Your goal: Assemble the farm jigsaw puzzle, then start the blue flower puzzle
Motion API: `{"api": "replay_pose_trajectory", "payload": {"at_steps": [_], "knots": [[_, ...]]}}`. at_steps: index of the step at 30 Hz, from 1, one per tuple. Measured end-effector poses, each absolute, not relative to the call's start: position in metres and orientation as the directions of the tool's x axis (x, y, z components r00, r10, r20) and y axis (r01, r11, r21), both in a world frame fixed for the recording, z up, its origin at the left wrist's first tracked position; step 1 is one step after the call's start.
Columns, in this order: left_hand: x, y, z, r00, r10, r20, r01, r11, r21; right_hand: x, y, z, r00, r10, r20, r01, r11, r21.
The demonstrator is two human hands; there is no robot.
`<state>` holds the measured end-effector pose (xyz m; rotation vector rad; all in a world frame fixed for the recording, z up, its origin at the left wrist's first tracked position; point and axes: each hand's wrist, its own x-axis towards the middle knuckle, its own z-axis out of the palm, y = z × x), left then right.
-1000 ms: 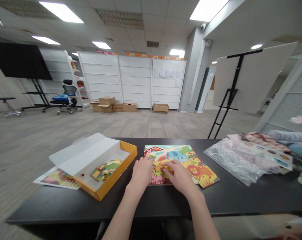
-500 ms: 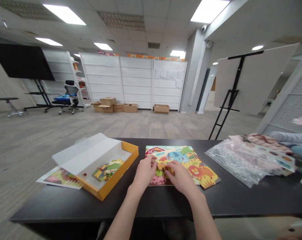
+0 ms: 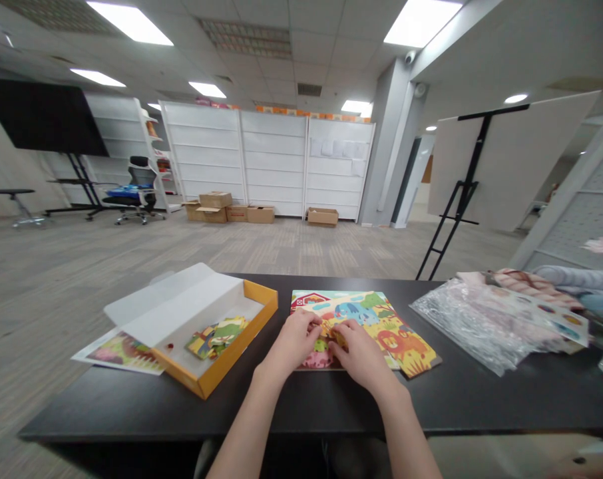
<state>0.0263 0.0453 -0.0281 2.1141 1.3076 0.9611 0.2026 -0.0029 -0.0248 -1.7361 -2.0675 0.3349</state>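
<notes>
An animal jigsaw puzzle (image 3: 401, 339) with a blue elephant and an orange lion lies over another colourful board (image 3: 309, 299) that shows a red barn. My left hand (image 3: 300, 336) is closed at the puzzle's left side, fingertips pinched on a small yellow-orange puzzle piece (image 3: 326, 327). From the other side my right hand (image 3: 356, 351) grips the same piece, its thumb and fingers bent together. Below the fingertips a green and pink patch (image 3: 317, 360) of the lower board shows. My fingers hide most of the piece's outline.
To the left stands an open yellow box (image 3: 201, 386) with several loose puzzle pieces (image 3: 219, 338) inside and its white lid flap raised. A printed picture sheet (image 3: 116, 352) lies partly under it. Plastic-wrapped goods (image 3: 486, 319) lie on the black table (image 3: 461, 399) at the right.
My left fingers have shifted slightly right and curled more, closer to my right fingertips. The right hand has hardly moved, and the puzzle and box stay in place.
</notes>
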Motion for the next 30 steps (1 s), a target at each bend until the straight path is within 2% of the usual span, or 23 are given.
{"api": "replay_pose_trajectory", "payload": {"at_steps": [5, 10, 13, 20, 26, 30], "knots": [[0.022, 0.045, -0.026, 0.384, 0.865, 0.323, 0.521, -0.492, 0.697, 0.203, -0.003, -0.025, -0.138, 0.975, 0.172, 0.872, 0.202, -0.446], [0.025, 0.041, -0.023, 0.372, 0.892, 0.256, 0.692, -0.45, 0.564, 0.203, -0.003, -0.026, -0.149, 0.971, 0.185, 0.868, 0.218, -0.446], [0.027, 0.04, -0.023, 0.375, 0.89, 0.259, 0.717, -0.456, 0.527, 0.203, -0.003, -0.026, -0.158, 0.967, 0.2, 0.864, 0.233, -0.447], [0.037, 0.041, -0.026, 0.359, 0.893, 0.272, 0.582, -0.442, 0.683, 0.202, -0.001, -0.028, -0.157, 0.966, 0.204, 0.855, 0.236, -0.462], [0.044, 0.043, -0.023, 0.184, 0.973, 0.138, 0.528, -0.217, 0.821, 0.203, -0.001, -0.029, -0.138, 0.973, 0.186, 0.857, 0.211, -0.471], [0.041, 0.045, -0.02, 0.215, 0.969, 0.121, 0.519, -0.218, 0.827, 0.203, 0.0, -0.03, -0.128, 0.971, 0.203, 0.853, 0.213, -0.477]]}}
